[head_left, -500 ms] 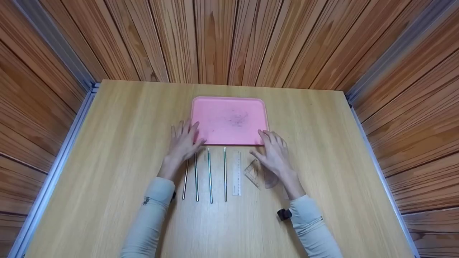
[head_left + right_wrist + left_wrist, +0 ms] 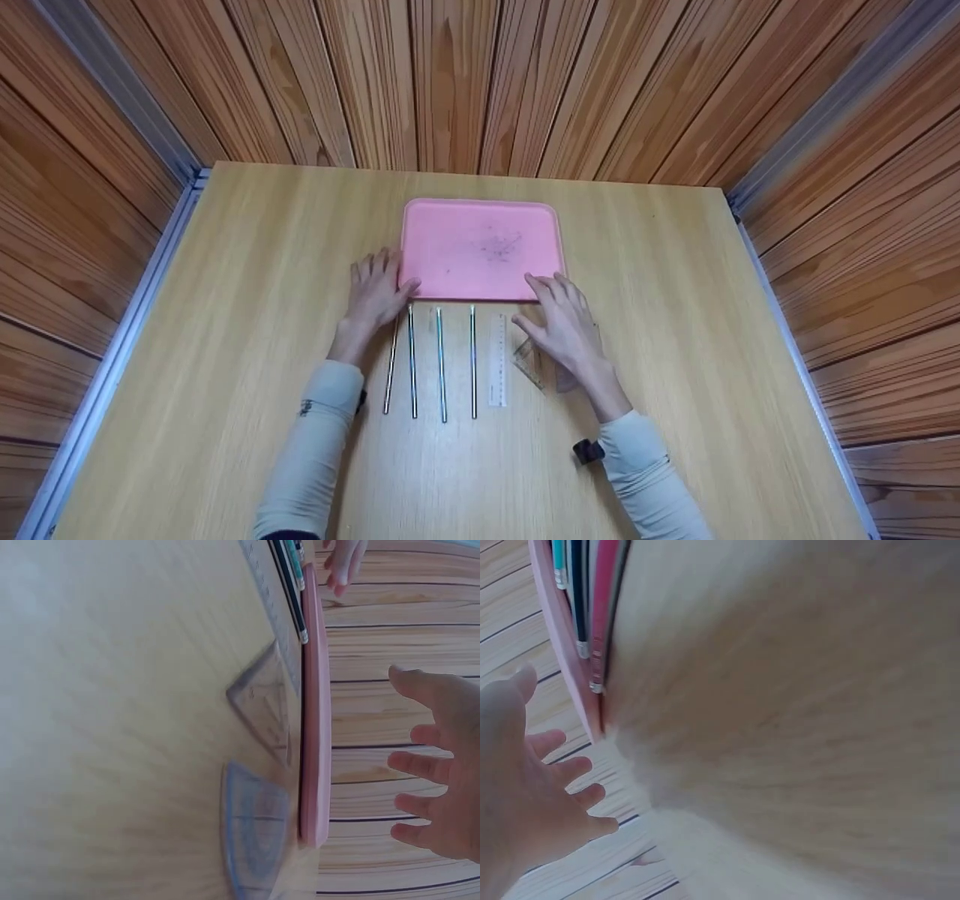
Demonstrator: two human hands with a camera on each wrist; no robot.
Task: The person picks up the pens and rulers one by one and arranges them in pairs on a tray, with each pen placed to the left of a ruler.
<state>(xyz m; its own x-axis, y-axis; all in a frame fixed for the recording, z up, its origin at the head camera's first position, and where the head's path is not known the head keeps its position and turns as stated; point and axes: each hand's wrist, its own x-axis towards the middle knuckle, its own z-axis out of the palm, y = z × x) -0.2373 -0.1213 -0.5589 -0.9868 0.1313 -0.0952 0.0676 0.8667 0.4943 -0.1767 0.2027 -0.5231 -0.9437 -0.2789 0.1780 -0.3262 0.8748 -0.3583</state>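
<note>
A pink tray (image 2: 480,247) with dark scuffs lies on the table. My left hand (image 2: 371,296) is at its front left corner, fingers spread and thumb tip over the rim. My right hand (image 2: 568,326) reaches over the front right corner with extended fingers. Whether either hand touches the tray, I cannot tell. In front of it lie several pencils with eraser ends, among them a red one (image 2: 602,607) and a teal one (image 2: 559,562). A clear ruler (image 2: 498,360), a clear set square (image 2: 262,701) and a clear protractor (image 2: 255,829) lie to their right, the last two partly under my right hand in the head view.
The wooden table (image 2: 262,247) runs back to a wood-plank wall (image 2: 450,82), with more planks on both sides. Metal rails (image 2: 112,360) follow the table's side edges.
My left hand has shifted slightly left, its fingers coming off the tray's left side. My right hand has moved a little left over the tray's corner. The tray shows no clear movement.
</note>
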